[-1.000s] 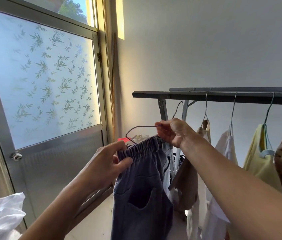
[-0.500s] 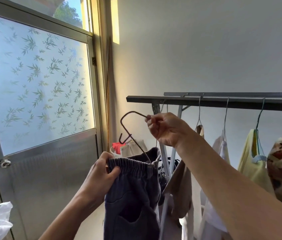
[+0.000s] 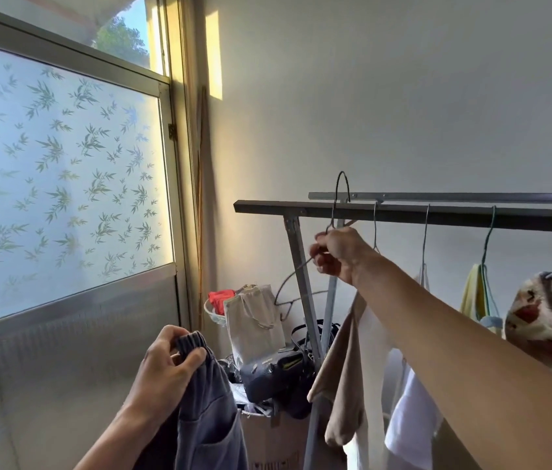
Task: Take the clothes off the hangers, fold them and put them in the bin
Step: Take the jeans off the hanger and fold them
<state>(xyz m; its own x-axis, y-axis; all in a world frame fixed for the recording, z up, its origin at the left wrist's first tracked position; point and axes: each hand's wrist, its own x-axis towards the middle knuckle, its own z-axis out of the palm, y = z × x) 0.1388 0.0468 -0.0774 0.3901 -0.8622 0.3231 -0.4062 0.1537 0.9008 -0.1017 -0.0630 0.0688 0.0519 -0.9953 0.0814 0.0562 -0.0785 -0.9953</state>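
The grey shorts [image 3: 206, 418] are off, waistband pinched in the left hand [image 3: 166, 364]'s grip. The right hand [image 3: 335, 254] pinches the bare hanger [image 3: 302, 264] at the rail [image 3: 437, 213]. Folding, binning and the other hung clothes [image 3: 346, 368] remain.

Open air above the rail [image 3: 437, 215], up along the bare wall [image 3: 403, 96]; only the hook of the hanger [image 3: 304, 263] poking up there. Free too left of the rail's end, across to the door [image 3: 64, 334]. Crowded under the rail: slanted leg [image 3: 301, 266], then hooks and hung clothes [image 3: 346, 385] side by side with narrow gaps between. Right arm [image 3: 454, 334] slanting across in front of them. Low centre blocked by tote [image 3: 254, 320], dark bag [image 3: 274, 371] and box [image 3: 268, 435]. Slim gap between shorts [image 3: 206, 418] and tote.
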